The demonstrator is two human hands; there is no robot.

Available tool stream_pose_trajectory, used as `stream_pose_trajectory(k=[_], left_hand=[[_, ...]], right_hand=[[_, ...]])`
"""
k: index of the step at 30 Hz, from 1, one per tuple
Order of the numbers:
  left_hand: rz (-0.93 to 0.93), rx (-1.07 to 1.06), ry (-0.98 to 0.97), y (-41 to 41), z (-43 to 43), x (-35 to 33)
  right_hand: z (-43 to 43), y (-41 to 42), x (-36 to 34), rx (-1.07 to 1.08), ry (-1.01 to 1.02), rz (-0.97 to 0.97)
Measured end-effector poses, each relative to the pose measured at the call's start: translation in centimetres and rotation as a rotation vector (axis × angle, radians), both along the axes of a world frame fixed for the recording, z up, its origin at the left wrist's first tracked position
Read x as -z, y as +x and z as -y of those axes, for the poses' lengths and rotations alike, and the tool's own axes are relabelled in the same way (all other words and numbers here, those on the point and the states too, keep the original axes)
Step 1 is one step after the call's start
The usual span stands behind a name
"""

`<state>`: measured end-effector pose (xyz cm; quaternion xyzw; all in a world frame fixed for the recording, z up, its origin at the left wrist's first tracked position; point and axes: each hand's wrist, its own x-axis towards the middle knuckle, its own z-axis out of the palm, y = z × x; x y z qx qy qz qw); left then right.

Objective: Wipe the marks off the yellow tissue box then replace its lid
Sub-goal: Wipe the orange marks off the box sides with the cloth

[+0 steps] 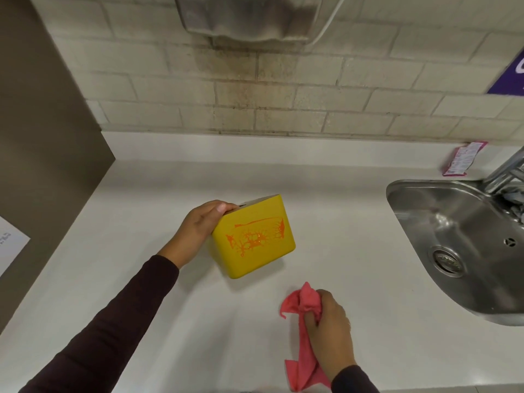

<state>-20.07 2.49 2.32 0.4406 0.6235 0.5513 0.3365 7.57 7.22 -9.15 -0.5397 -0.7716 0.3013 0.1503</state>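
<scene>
One yellow tissue box (pixel 253 239), tilted, bears wet orange marks (pixel 255 236).

yellow tissue box (pixel 253 236) smooth glossy plastic; pink cloth (pixel 303 304) soft matt, near it; sink (pixel 442 222) to its right shiny steel; countertop (pixel 141 279) smooth white

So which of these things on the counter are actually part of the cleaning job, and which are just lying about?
Part of the job:
- yellow tissue box, tilted, steadied by the left hand
- orange marks on its side
- pink cloth, gripped in the right hand

Just lying about:
- steel sink and tap
- pink packet by the wall
- hand dryer above
</scene>
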Motion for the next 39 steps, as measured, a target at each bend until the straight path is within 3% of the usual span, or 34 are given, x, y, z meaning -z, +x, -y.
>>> stream_pose_trajectory(k=[3, 8, 15, 20, 27, 33, 39], left_hand=[[0.018, 0.001, -0.002, -0.2, 0.0, -0.1], [0.026, 0.001, -0.018, -0.5, -0.1, -0.2], [0.036, 0.025, -0.037, -1.1, 0.2, -0.4], [0.036, 0.049, -0.058, -1.4, 0.2, -0.5], [0.067, 0.021, -0.075, -1.6, -0.2, -0.9], [0.082, -0.004, -0.077, -2.0, -0.3, -0.7], [0.085, -0.005, -0.080, -2.2, -0.4, -0.8]], right_hand=[[-0.4, 0.0, -1.3, -0.032, -0.158, -0.266], [-2.9, -0.5, -7.6, -0.112, -0.251, -0.523], [-5.1, -4.3, -16.7, -0.230, -0.060, -0.692], [-5.2, -8.5, -15.5, -0.251, 0.163, -0.557], [-4.7, -10.8, -12.4, -0.198, 0.313, -0.544], [-4.7, -11.7, -12.7, -0.228, 0.509, -0.413], [-4.1, -10.1, -11.8, -0.276, 0.505, -0.458]])
